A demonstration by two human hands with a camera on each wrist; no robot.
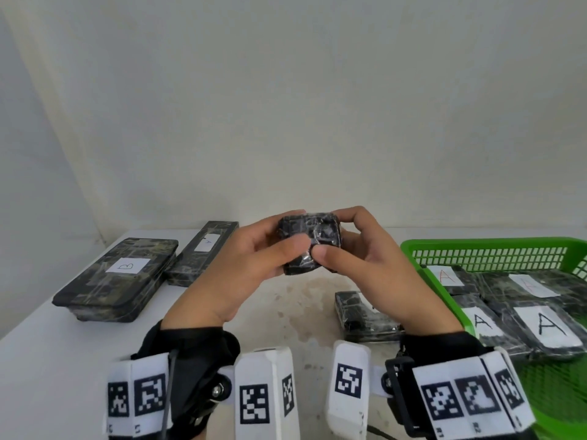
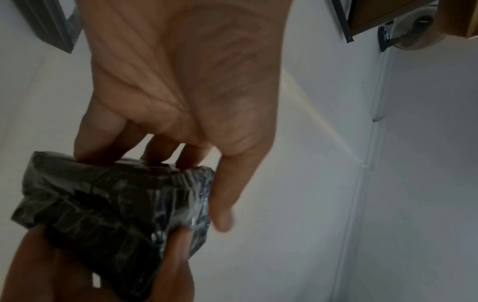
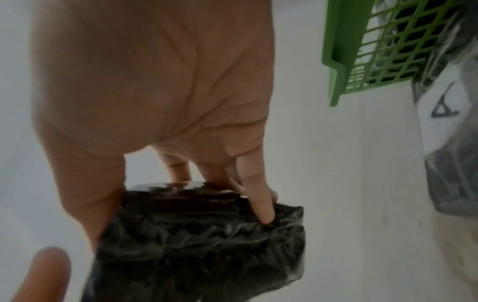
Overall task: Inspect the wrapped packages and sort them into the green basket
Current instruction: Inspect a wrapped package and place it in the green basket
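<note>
A small dark wrapped package (image 1: 309,241) is held up above the white table (image 1: 47,344), between both hands. My left hand (image 1: 254,258) grips its left side, thumb across the front. My right hand (image 1: 359,252) grips its right side, thumb on the lower front. No label shows on the face turned to me. The same package (image 2: 113,214) appears in the left wrist view, and in the right wrist view the package (image 3: 201,241) has fingers curled over its top. The green basket (image 1: 476,246) stands at the right with several packages labelled A (image 1: 549,328) inside.
On the table's left lie a large dark package labelled B (image 1: 120,277) and a long narrow package (image 1: 203,249) with a white label. Another dark package (image 1: 362,315) lies under my right wrist, beside the basket. A white wall rises behind the table.
</note>
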